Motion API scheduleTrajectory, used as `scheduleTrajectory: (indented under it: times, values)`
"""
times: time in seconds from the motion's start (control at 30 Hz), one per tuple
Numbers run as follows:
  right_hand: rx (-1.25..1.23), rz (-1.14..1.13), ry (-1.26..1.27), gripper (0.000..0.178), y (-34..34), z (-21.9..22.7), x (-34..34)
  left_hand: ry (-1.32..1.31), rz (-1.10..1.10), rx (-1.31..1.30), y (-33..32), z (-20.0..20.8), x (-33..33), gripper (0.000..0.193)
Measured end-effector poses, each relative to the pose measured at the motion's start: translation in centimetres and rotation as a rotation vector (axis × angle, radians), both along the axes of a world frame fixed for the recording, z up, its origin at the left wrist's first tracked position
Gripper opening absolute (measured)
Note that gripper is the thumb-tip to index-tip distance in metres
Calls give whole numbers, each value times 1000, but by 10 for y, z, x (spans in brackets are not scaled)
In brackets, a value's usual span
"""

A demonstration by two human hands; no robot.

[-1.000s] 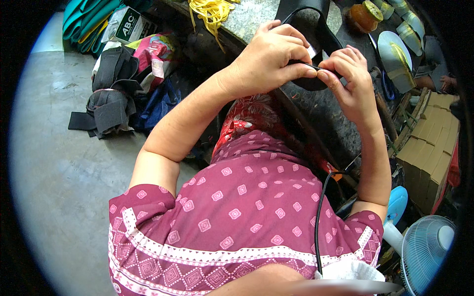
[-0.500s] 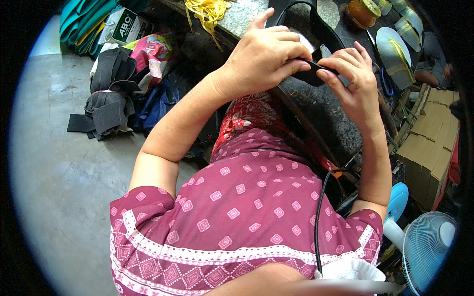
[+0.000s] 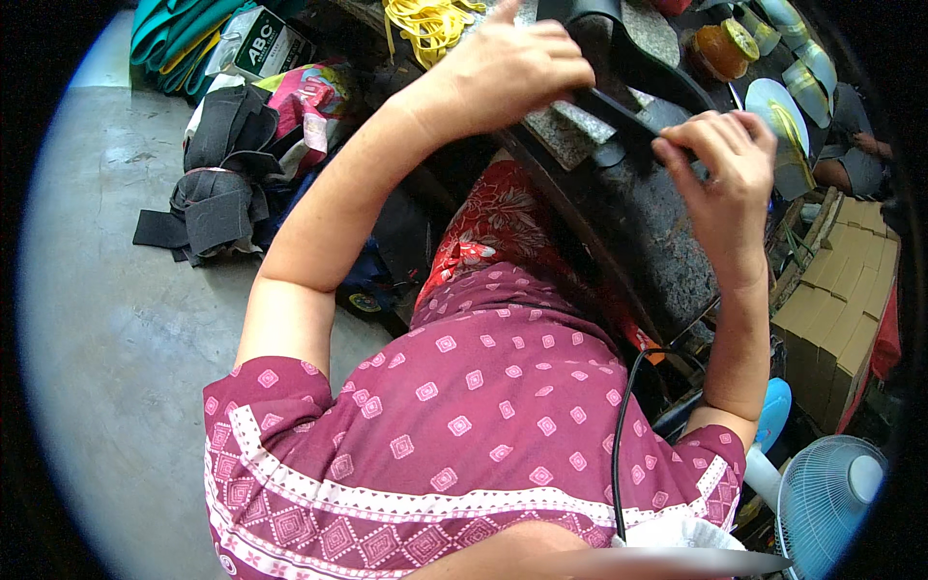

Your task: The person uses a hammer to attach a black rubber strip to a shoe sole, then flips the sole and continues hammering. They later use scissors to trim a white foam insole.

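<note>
A narrow black strap (image 3: 621, 114) is stretched between my two hands over the worktable. My left hand (image 3: 512, 72) is closed, pinching its left end, with the index finger or thumb pointing up. At the other end my right hand (image 3: 720, 159) pinches the strap between thumb and curled fingers. Just behind, a wider black band (image 3: 667, 79) curves down toward my right hand. Whether it joins the held strap I cannot tell. Beneath the strap lie grey stone-like slabs (image 3: 565, 140) on the dark table (image 3: 667, 242).
Yellow cords (image 3: 425, 27) lie at the table's far left. A jar of orange-brown stuff (image 3: 723, 53) and sole-shaped grey pieces (image 3: 773, 111) are at the far right. Black fabric bundles (image 3: 217, 208) sit on the floor. Stacked cardboard (image 3: 836, 290) and a fan (image 3: 833, 493) stand right, near another person's hand (image 3: 870, 145).
My hands have drawn apart, the left up and the right rightward, so more strap shows between them. The view has shifted slightly.
</note>
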State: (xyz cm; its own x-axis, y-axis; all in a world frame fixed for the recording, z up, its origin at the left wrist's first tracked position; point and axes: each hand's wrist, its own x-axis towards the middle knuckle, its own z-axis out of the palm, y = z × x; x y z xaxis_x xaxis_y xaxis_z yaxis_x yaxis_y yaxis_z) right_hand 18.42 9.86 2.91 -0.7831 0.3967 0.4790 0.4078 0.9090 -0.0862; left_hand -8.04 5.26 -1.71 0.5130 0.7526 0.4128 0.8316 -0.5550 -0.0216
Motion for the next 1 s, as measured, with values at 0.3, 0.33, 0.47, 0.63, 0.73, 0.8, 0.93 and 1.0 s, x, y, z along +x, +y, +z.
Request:
scheduleTrajectory:
  times: [0.3, 0.33, 0.47, 0.63, 0.73, 0.8, 0.93, 1.0]
  values:
    - [355, -1, -80, 10, 10, -44, -31, -75, 179, 205, -9, -34, 34, 47]
    - [364, 36, -48, 12, 9, -50, -32, -124, 119, 70, -18, -40, 44, 51]
    - [288, 31, -62, 15, 13, -59, -27, -102, 184, -11, -36, -52, 45, 60]
    - [232, 37, -86, 13, 17, -56, -24, 16, 268, -17, -22, -50, 6, 49]
    - [177, 50, -77, 12, 21, -47, -23, 41, 279, 144, -10, -48, -9, 37]
    - [134, 71, -53, 12, 26, -36, -19, -9, 252, 252, -6, -44, -15, 27]
    - [126, 3, -93, 13, 34, -15, -11, 48, 183, 185, -10, -29, -7, 18]
    - [158, -13, -90, 17, 30, -15, -12, -68, 156, 138, -15, -21, 9, 20]
